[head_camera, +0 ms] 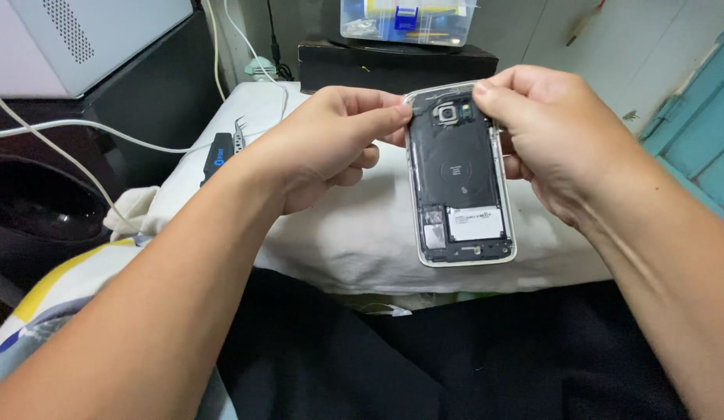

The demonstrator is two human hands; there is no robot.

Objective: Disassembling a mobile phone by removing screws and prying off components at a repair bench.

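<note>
Above the white cushion's front edge, left hand and right hand pinch an opened phone's top corners; light, stiff, fragile inside, best gripped by its rim.

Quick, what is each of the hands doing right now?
Left hand: closed, pinching the top corner of the opened phone.
Right hand: closed, gripping the phone's other top corner.

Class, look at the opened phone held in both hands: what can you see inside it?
Inside the phone: a camera module at the top, a round black coil mid-body, a white label lower down. The left hand and right hand cover its top corners; parts under the black cover are hidden.
</note>
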